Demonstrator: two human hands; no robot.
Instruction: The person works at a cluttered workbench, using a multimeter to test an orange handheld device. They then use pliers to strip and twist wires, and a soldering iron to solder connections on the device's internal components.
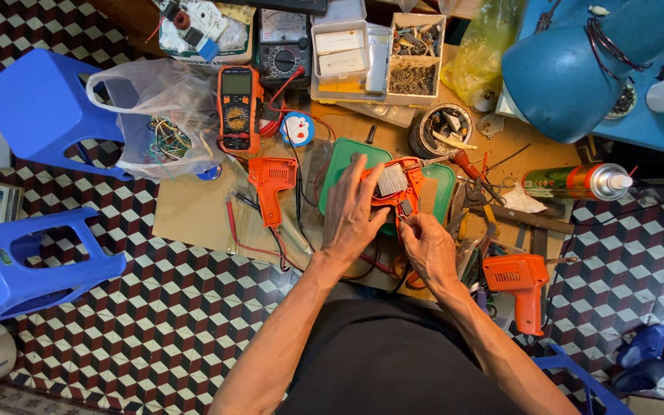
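Centre frame: left hand (pixel 353 211) clasps the opened orange plastic tool housing (pixel 395 187), steadying it over the green tray (pixel 340 165); right hand (pixel 426 244) pinches wiring at its lower edge. Orange multimeter (pixel 237 107) upper left.

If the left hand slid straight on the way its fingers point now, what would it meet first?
The left hand points up and right, away from the body, already resting on the opened orange plastic soldering-gun body. Past that lies the green plastic tray, then probably the round tin of odd parts; depth is unclear.
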